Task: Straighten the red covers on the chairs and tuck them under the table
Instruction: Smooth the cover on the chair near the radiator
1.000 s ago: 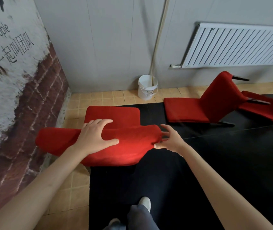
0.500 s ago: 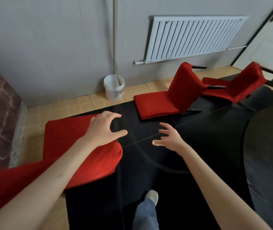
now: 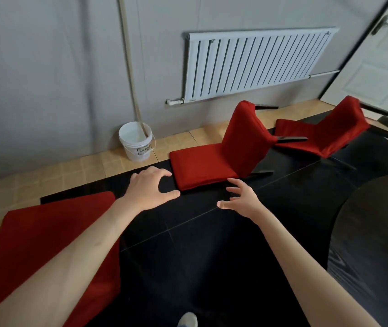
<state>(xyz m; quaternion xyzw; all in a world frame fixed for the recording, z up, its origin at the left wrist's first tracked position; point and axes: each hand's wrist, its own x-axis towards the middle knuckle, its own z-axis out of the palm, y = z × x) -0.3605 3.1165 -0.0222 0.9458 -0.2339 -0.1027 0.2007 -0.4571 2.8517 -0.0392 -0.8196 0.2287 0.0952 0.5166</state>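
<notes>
Chairs with red covers stand in three spots: one at the near left, partly behind the left forearm, a middle chair just beyond both hands, and a far-right chair near the door. Both hands hold nothing. The left hand hovers with fingers loosely curved and thumb spread, and the right hand is open with fingers splayed; neither touches any cloth. The middle chair lies ahead of the hands and slightly to the right, its flat red seat nearest, with the near-left corner of that seat showing between thumb and fingers of the left hand. Its long axis runs from that near-left corner away toward the far right, where the backrest rises at a tilt and dark frame ends stick out. The right hand looks closer to the seat's near edge, while the left lines up with its left corner, so a two-handed reach forward would probably meet the front of the seat cover first. The dark round table sits at the right edge, so the chair would likely need to go rightward and nearer to end up under it. A white bucket with a pole in it stands against the far wall, below and left of the radiator.
</notes>
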